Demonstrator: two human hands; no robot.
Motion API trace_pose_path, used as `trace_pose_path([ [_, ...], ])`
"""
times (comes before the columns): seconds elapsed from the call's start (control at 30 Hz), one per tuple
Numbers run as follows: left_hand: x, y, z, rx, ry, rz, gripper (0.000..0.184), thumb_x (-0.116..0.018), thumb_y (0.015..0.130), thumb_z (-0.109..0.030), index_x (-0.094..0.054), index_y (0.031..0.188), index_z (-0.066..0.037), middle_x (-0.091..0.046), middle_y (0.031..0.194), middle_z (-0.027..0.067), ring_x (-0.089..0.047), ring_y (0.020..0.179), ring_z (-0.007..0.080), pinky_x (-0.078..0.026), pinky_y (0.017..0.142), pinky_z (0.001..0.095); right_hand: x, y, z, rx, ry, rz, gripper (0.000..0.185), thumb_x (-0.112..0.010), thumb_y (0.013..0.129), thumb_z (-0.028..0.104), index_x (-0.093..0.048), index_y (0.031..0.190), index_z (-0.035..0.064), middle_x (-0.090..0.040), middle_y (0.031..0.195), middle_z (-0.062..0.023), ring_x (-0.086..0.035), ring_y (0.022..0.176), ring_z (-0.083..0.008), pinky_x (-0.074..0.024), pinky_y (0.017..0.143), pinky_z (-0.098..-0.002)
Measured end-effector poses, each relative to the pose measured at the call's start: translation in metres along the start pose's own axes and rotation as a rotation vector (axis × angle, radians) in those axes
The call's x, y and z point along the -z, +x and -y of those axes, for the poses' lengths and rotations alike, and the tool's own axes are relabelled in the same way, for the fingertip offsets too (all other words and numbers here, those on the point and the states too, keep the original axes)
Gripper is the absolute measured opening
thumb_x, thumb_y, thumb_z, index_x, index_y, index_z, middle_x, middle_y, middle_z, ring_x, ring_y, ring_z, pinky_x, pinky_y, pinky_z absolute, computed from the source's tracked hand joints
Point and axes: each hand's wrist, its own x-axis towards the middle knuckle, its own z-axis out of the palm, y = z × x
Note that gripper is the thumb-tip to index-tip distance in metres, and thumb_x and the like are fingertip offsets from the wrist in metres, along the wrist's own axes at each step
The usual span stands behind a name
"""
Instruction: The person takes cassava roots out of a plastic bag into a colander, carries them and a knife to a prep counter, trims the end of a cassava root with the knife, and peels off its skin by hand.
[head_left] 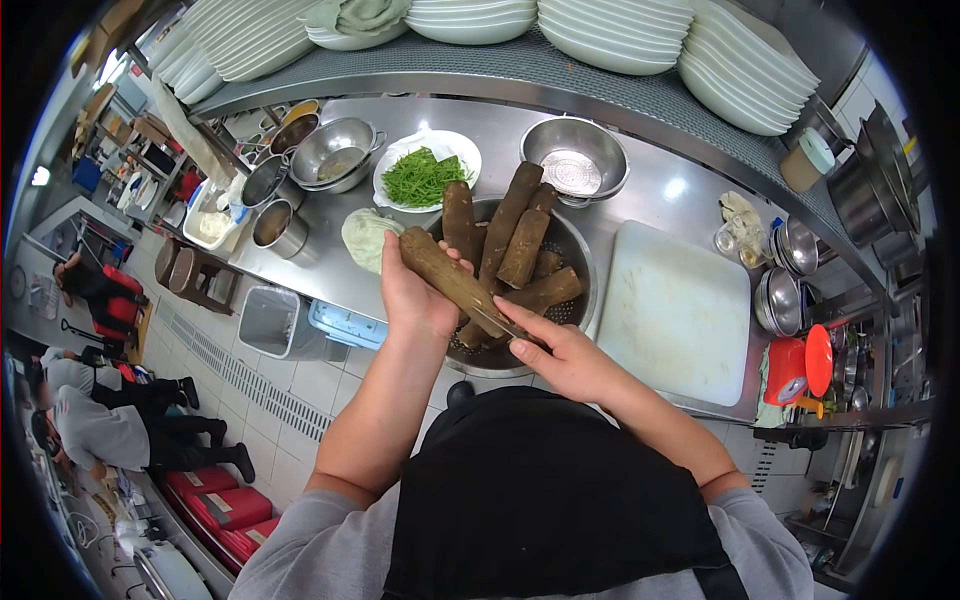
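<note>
My left hand point(420, 300) is wrapped around a thick brown root vegetable point(445, 270), held at a slant above a perforated metal colander point(587, 335). In my right hand point(565, 355) is a small dark-handled bladed tool point(490, 317), its thin metal edge against the root's lower end. Whether it is a knife or a peeler I cannot tell, as my fingers cover part of it. Several more brown roots point(525, 245) stand and lie in the colander. Beyond my left wrist lies a pale green cloth point(368, 238).
A white cutting board point(675, 310) lies at right. Behind the colander stand a plate of chopped greens point(425, 178) and metal bowls point(575, 160). A shelf point(480, 75) with stacked white plates crosses above. A grey bin point(270, 320) stands below left; people are at far left.
</note>
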Motion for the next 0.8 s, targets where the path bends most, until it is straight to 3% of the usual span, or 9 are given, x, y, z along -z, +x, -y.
trace_pose_path([
  [0.23,-0.003,-0.003,0.002,-0.034,0.01,0.017,0.048,-0.04,0.106,-0.054,-0.051,0.105,-0.008,-0.055,0.088,0.0093,-0.054,0.079,0.023,-0.049,0.076,0.0405,-0.001,0.0,0.004,-0.039,0.0,0.0,0.059,-0.054,0.107,0.029,-0.034,0.16,0.0135,-0.058,0.146,-0.0158,-0.061,0.128,-0.0272,-0.0448,0.107,-0.0359],
  [0.3,-0.005,-0.006,0.003,-0.053,0.016,0.03,0.048,-0.04,0.106,-0.054,-0.051,0.106,-0.008,-0.055,0.088,0.009,-0.054,0.079,0.0227,-0.049,0.076,0.0407,-0.006,-0.001,-0.001,0.035,-0.01,-0.077,0.058,-0.052,0.107,0.035,-0.033,0.16,0.0208,-0.067,0.128,-0.0218,-0.066,0.118,-0.037,-0.0476,0.103,-0.0406],
  [0.33,-0.007,-0.008,0.003,-0.076,0.02,0.03,0.048,-0.04,0.106,-0.054,-0.05,0.107,-0.008,-0.055,0.088,0.0088,-0.054,0.079,0.0225,-0.049,0.076,0.0408,-0.006,-0.001,-0.001,0.034,-0.01,-0.077,0.058,-0.052,0.107,0.035,-0.033,0.16,0.0208,-0.067,0.128,-0.0218,-0.066,0.118,-0.037,-0.0476,0.103,-0.0406],
  [0.5,-0.007,-0.008,0.004,-0.098,0.019,0.04,0.048,-0.04,0.107,-0.054,-0.049,0.11,-0.007,-0.054,0.089,0.0088,-0.054,0.08,0.0222,-0.049,0.076,0.0408,-0.008,0.0,0.0,0.062,0.073,-0.094,0.057,-0.05,0.108,0.033,-0.032,0.161,0.0213,-0.061,0.139,-0.021,-0.058,0.131,-0.0366,-0.0434,0.11,-0.0406],
  [0.8,-0.008,-0.008,0.008,-0.141,0.039,0.062,0.047,-0.039,0.107,-0.054,-0.049,0.107,-0.008,-0.054,0.091,0.0102,-0.054,0.081,0.0236,-0.049,0.077,0.0418,-0.007,0.003,0.0,0.026,0.053,-0.107,0.053,-0.049,0.109,0.031,-0.035,0.16,0.022,-0.057,0.146,-0.0194,-0.055,0.135,-0.0356,-0.0412,0.113,-0.0381],
])
